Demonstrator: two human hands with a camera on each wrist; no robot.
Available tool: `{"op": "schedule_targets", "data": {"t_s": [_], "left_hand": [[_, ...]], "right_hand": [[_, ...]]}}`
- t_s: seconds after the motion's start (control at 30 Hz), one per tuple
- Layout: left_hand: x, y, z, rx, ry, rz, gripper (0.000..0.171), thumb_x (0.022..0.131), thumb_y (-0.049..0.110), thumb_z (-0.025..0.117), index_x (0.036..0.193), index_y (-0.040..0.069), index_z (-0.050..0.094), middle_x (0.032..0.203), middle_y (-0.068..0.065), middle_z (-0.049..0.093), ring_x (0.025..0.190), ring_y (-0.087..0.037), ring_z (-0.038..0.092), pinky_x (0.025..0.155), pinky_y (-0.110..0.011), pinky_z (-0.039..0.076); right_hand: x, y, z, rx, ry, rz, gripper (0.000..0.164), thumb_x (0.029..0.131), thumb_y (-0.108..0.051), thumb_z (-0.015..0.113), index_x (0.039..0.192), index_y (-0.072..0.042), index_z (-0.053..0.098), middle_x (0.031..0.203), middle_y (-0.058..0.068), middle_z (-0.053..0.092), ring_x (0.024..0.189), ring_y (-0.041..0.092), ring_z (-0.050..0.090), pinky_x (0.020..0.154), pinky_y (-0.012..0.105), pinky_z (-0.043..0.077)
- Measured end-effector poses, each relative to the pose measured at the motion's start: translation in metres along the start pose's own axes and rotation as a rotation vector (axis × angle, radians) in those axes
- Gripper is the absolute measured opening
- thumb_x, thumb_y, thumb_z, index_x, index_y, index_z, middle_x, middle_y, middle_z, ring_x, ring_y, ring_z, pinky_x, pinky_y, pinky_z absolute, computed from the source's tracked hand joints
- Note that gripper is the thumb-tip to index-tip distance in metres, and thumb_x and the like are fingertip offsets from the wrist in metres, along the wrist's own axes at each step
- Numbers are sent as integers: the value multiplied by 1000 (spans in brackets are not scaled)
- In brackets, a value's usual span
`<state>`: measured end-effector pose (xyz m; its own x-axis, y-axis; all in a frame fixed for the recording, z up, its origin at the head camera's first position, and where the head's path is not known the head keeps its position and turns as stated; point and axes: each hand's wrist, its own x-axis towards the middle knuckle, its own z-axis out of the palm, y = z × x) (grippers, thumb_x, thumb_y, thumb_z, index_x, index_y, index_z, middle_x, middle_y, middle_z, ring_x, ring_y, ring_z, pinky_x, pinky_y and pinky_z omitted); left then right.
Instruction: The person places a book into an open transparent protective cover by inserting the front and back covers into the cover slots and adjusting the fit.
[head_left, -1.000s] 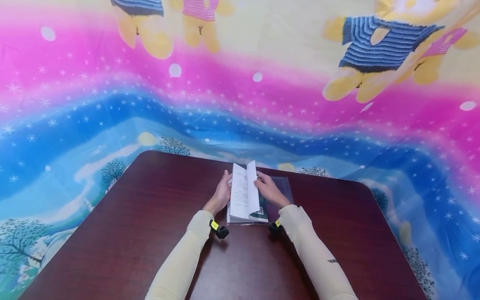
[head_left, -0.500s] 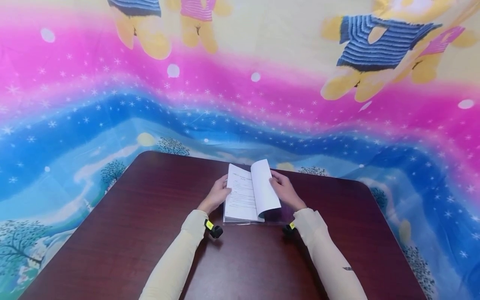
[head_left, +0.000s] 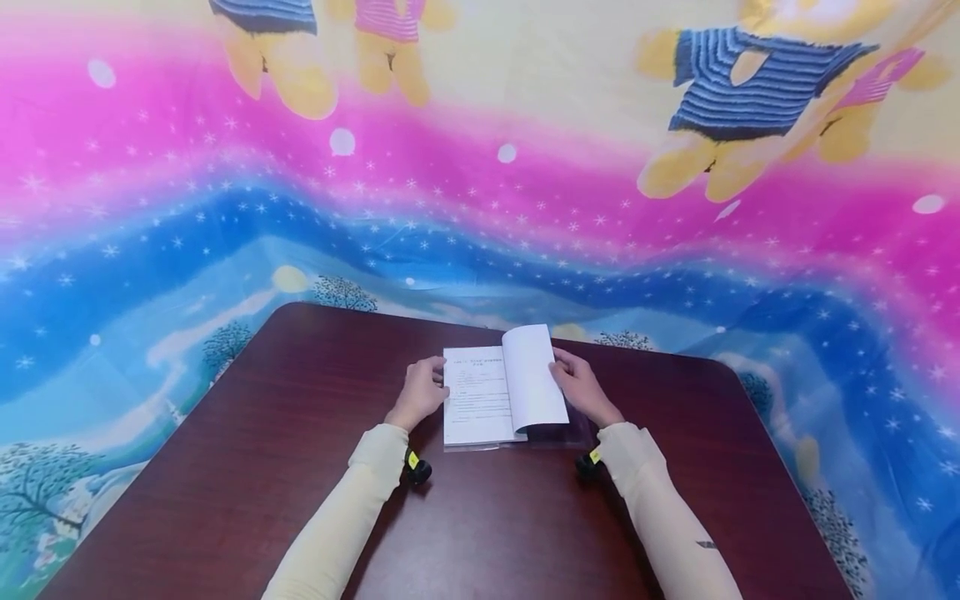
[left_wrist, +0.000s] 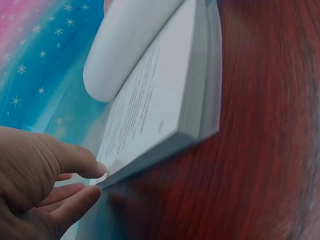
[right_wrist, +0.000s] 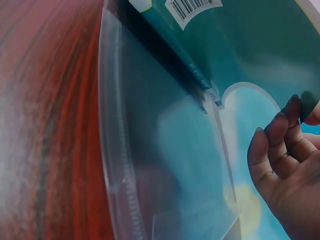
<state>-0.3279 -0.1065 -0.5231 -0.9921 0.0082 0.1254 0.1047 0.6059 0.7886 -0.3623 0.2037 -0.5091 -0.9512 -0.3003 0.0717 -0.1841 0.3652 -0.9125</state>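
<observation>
A paperback book (head_left: 477, 408) lies open near the table's far side, a printed page facing up on the left. Its cover (head_left: 537, 377), white inside, curves up to the right; the right wrist view shows the green outside of this cover (right_wrist: 250, 45) with a barcode. My left hand (head_left: 420, 392) pinches the book's left edge, thumb on the page and fingers at the side. My right hand (head_left: 587, 388) holds the cover's free edge, thumb on the white inside, other fingers behind. Under the book lies a clear plastic sleeve (right_wrist: 112, 150).
The dark red-brown wooden table (head_left: 480, 525) has rounded far corners. Close behind its far edge hangs a cloth (head_left: 465, 183) printed with bears and snowflakes. Each wrist wears a small black camera, one by the left cuff (head_left: 417, 469) and one by the right (head_left: 588, 465).
The cover has swung further to the right with my right hand, baring more of the printed page. My left hand has shifted left and gone from flat alongside the book to pinching its edge.
</observation>
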Motion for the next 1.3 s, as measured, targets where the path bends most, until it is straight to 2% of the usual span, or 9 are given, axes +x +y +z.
{"op": "schedule_targets", "data": {"t_s": [0.17, 0.3, 0.43, 0.47, 0.57, 0.73, 1.0, 1.2, 1.3], "left_hand": [[4, 7, 1, 22, 28, 92, 41, 93, 1, 67, 133, -6, 62, 127, -23, 67, 113, -34, 66, 94, -48, 56], [6, 19, 8, -37, -37, 168, 41, 101, 15, 62, 138, -3, 59, 139, -21, 61, 129, -36, 57, 106, -51, 48], [6, 34, 22, -85, -125, 213, 46, 105, 23, 55, 144, -1, 54, 147, -19, 55, 141, -34, 47, 115, -51, 40], [6, 38, 26, -92, -143, 218, 47, 106, 25, 53, 146, 0, 52, 149, -18, 53, 143, -33, 45, 117, -50, 38], [8, 49, 37, -120, -188, 218, 52, 108, 31, 48, 152, 2, 45, 159, -15, 42, 149, -32, 37, 121, -50, 31], [16, 67, 56, -133, -244, 236, 62, 108, 42, 42, 160, 10, 33, 168, -14, 24, 155, -29, 23, 125, -49, 21], [16, 81, 77, -155, -258, 235, 61, 107, 46, 43, 161, 19, 34, 170, -9, 19, 157, -27, 18, 125, -51, 20], [15, 88, 84, -129, -270, 266, 63, 106, 45, 47, 160, 16, 34, 170, -11, 19, 157, -32, 12, 126, -51, 15], [13, 92, 87, -106, -288, 260, 64, 106, 47, 46, 161, 17, 33, 170, -11, 16, 158, -32, 9, 126, -52, 14]], "right_hand": [[-3, 3, -4, -36, 1, 18, 51, 110, -24, 47, 156, -3, 39, 80, 6, 61, 70, 15, 59, 71, 30, 51], [-6, 5, -7, -53, -15, 46, 54, 110, -23, 47, 157, 1, 35, 80, 13, 62, 65, 16, 52, 73, 34, 46], [-10, 7, -11, -64, -17, 65, 55, 110, -22, 47, 157, 2, 33, 115, 21, 69, 97, 24, 67, 91, 45, 54], [-11, 8, -12, -65, -19, 66, 55, 110, -23, 47, 157, 2, 33, 124, 23, 67, 110, 27, 66, 98, 48, 52], [-12, 7, -13, -67, -31, 68, 57, 110, -25, 47, 158, 0, 32, 135, 24, 62, 123, 35, 61, 106, 55, 47], [-10, 3, -15, -60, -23, 58, 57, 109, -30, 50, 158, -5, 36, 126, 20, 67, 113, 31, 66, 99, 51, 53], [-12, -1, -18, -9, -30, -15, 53, 109, -36, 48, 153, -7, 45, 123, 17, 70, 102, 26, 71, 85, 39, 60], [-17, 1, -26, 26, -36, -41, 43, 111, -23, 44, 148, -1, 51, 105, 20, 69, 89, 30, 69, 83, 49, 60], [-21, 3, -29, -16, -46, -45, 40, 110, -17, 46, 146, -1, 53, 112, 22, 69, 93, 31, 69, 84, 49, 59]]}}
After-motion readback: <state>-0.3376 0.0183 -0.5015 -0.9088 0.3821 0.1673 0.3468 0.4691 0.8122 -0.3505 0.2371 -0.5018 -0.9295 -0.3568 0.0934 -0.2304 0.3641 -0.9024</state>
